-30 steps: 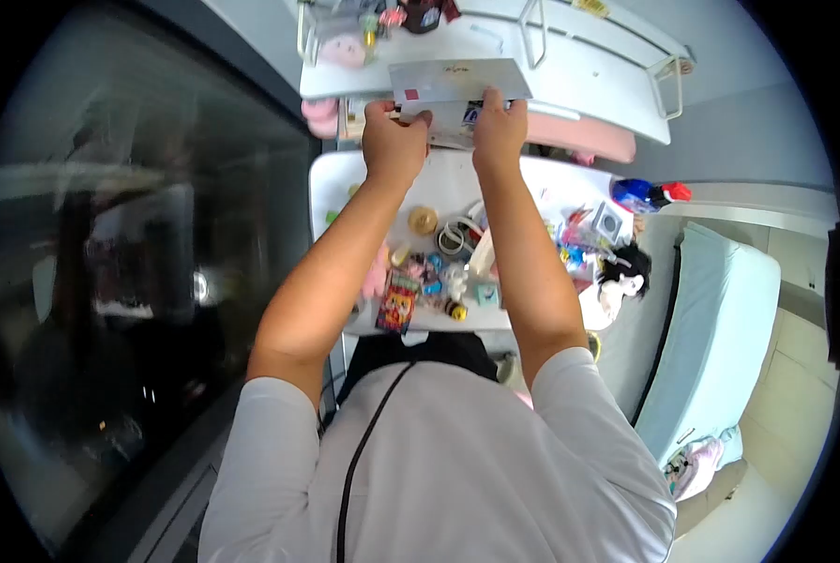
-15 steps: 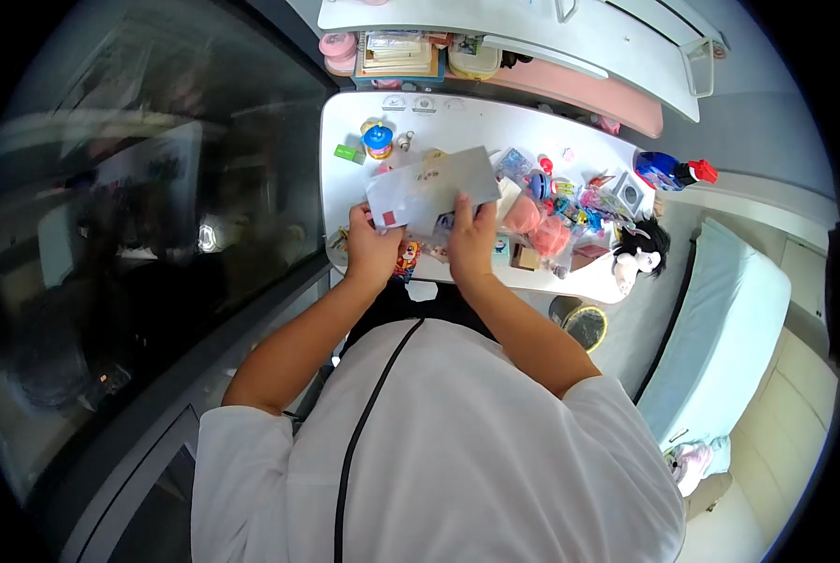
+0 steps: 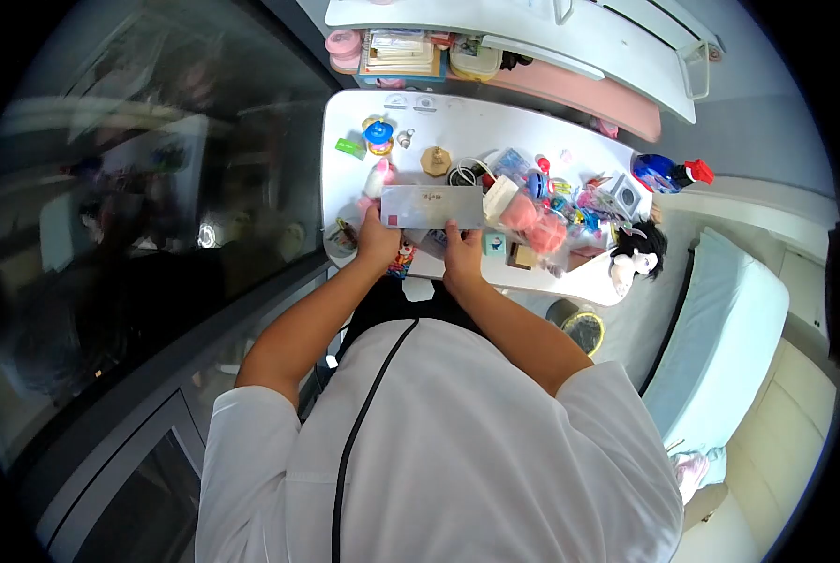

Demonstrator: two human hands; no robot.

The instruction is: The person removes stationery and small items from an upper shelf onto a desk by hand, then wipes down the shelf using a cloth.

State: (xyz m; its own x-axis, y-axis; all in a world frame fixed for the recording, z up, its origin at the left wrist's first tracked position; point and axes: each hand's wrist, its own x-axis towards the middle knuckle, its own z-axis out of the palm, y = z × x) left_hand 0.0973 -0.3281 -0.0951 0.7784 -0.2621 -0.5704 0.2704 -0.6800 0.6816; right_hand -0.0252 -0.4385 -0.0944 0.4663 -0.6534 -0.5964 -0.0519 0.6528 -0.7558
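Both my hands hold a flat, pale grey rectangular sheet or thin case (image 3: 434,208) with a small red square near its lower left corner. I cannot make out whether it is an envelope or a case. My left hand (image 3: 378,244) is closed on its left end, and my right hand (image 3: 463,255) grips the lower right edge with the thumb on top. It is held level above the white table. Just beyond it lies a brown octagonal piece (image 3: 436,161). A pink and white figure (image 3: 378,178) is beside its left end, and a colourful packet (image 3: 402,259) shows between my wrists.
On the white table (image 3: 495,117), clutter fills the right side: a peach-coloured bundle (image 3: 537,225), a dark-haired doll (image 3: 637,253) and a blue bottle with red top (image 3: 659,173). A blue-topped toy (image 3: 378,136) and green box (image 3: 349,147) stand back left. A bin (image 3: 584,331) sits below.
The pale rectangle has gone from tilted to nearly square with my body and sits a little lower. The brown octagonal piece behind it now shows fully. Both hands keep their hold.
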